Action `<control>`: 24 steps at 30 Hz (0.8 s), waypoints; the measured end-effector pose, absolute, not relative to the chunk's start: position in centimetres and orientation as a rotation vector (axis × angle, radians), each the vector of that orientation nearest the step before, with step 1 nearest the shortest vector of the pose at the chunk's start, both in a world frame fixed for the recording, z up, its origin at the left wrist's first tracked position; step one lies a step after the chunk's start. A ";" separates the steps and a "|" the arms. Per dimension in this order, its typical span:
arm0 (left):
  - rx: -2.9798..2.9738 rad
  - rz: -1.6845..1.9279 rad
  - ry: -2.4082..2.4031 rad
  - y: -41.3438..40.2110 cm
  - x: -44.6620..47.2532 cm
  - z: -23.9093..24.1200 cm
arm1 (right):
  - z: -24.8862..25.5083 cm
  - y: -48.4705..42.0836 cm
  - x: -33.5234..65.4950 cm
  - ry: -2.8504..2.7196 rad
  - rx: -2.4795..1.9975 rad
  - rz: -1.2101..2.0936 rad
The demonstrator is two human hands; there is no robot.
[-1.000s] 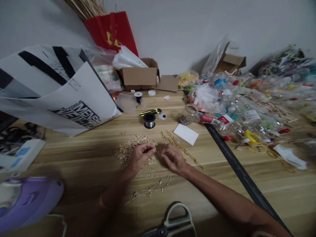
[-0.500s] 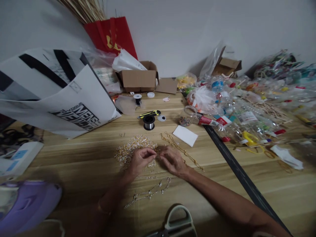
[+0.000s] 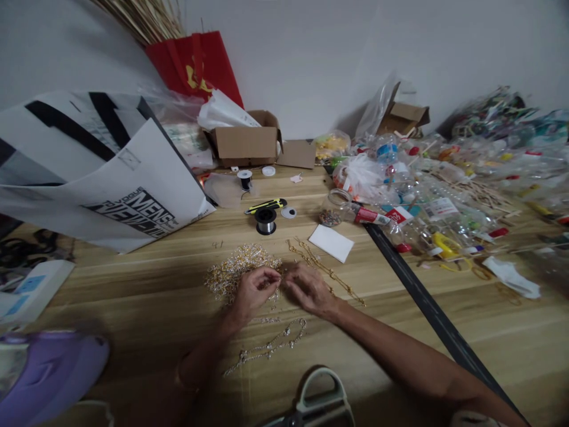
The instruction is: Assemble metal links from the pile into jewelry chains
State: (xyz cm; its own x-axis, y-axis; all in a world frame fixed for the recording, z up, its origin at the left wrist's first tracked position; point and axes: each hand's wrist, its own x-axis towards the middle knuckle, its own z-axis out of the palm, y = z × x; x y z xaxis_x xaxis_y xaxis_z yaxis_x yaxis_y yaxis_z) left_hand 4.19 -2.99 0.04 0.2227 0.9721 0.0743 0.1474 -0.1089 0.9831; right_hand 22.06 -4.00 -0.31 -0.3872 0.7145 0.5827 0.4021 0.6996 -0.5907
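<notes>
My left hand [image 3: 255, 292] is at the right edge of a pile of small gold and silver links [image 3: 229, 273], thumb and forefinger pinched together. What sits in that pinch is too small to make out. Close beside it, fingertips nearly meeting, my right hand [image 3: 310, 288] has its fingers bent together; whatever they hold is hidden. A gold chain [image 3: 329, 271] lies beyond my right hand. Nearer to me a silver chain [image 3: 273, 346] forms a loose loop on the wooden table [image 3: 178, 308].
Scissors with a pale handle [image 3: 322, 391] lie at the near edge. Beyond the pile are a wire spool [image 3: 265, 222], a yellow-black cutter [image 3: 262, 206], a bead jar [image 3: 333, 209] and white paper [image 3: 331, 242]. Plastic bottles [image 3: 427, 207] heap at right; a white bag [image 3: 146, 196] stands left.
The view has shifted slightly, so the background sits a little further left. Both hands keep almost the same pose, fingertips still close together.
</notes>
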 end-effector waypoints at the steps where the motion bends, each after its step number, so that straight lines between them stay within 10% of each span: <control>1: 1.491 1.036 1.112 -3.0 4.2 0.0 | -0.4 -4.0 22.1 -2.024 -0.849 0.451; 24: 1.413 1.021 1.086 -2.9 4.1 -0.3 | -0.8 -3.8 22.1 -2.022 -0.829 0.467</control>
